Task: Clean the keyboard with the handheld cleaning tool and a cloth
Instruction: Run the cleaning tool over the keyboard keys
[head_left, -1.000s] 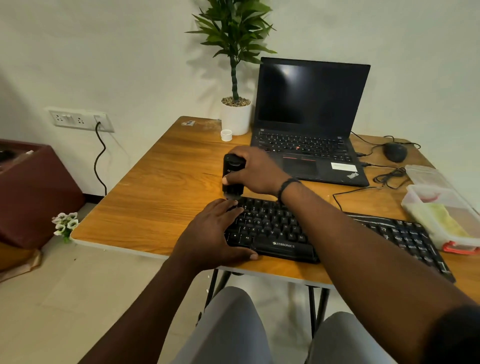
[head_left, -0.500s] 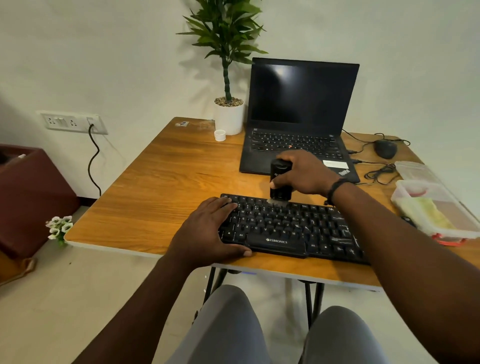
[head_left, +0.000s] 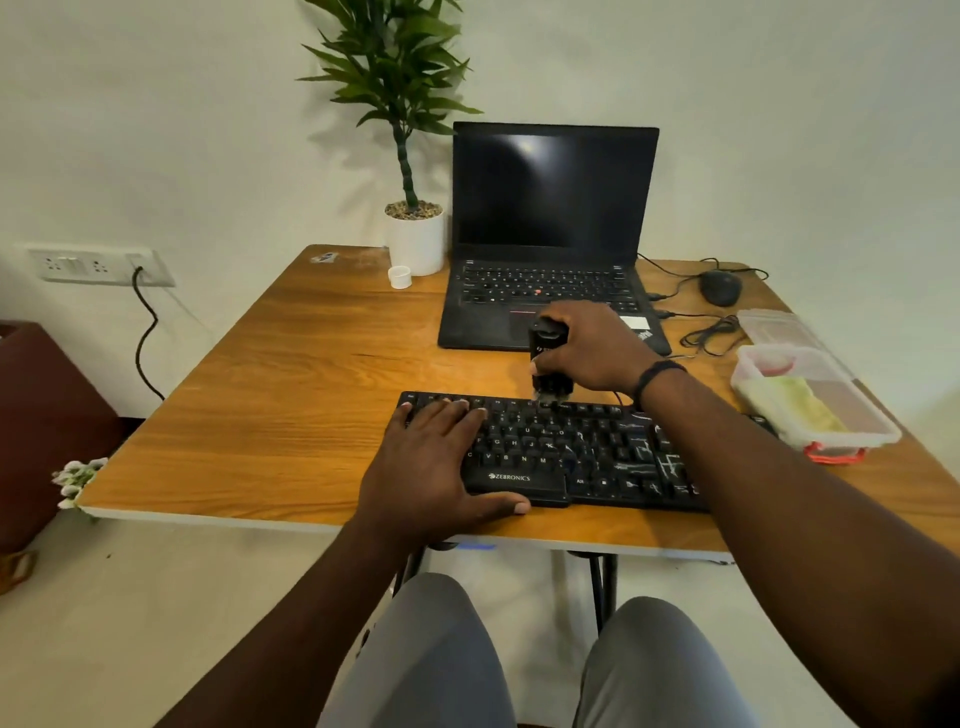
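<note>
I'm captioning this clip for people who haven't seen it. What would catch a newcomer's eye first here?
First, the two hands on the black keyboard at the table's near edge: the left hand lies flat on its left end, while the right hand grips an upright black cleaning tool whose tip touches the top key row. Behind them stands an open laptop with a dark screen, and a potted plant to its left.

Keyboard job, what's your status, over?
Left hand flat on keyboard. Right hand grips cleaning tool, tip on top key row. Nothing in the way.
</note>
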